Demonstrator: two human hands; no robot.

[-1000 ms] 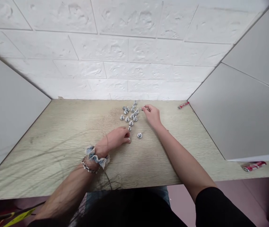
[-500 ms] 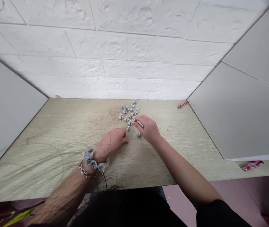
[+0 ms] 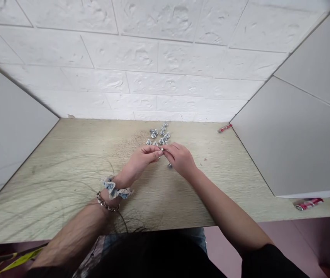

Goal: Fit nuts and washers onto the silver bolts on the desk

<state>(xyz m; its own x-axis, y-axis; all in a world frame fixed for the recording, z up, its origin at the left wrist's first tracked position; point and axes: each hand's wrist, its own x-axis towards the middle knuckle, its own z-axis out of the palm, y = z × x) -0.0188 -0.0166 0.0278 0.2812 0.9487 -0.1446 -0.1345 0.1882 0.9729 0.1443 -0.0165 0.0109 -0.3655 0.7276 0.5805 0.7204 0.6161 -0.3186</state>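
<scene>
Bolt (image 3: 162, 150), mostly hidden, pinched at the fingertips of both left hand (image 3: 140, 162) and right hand (image 3: 182, 159), just on the person's side of the cluster (image 3: 162, 133) of similar ones. Looks metal: probably light, stiff, not fragile, perhaps slick; wide rim seems the best hold. Table (image 3: 75, 154) pale, wood-grained, beneath the cluster. White brick-patterned wall (image 3: 142, 58) behind it; grey panel (image 3: 304, 143) well to its right.

Left hand (image 3: 140, 160) and right hand (image 3: 182, 160) pinch 1 small metal piece (image 3: 162, 149) near bolts (image 3: 153, 135) on the tabletop (image 3: 240, 166).
</scene>
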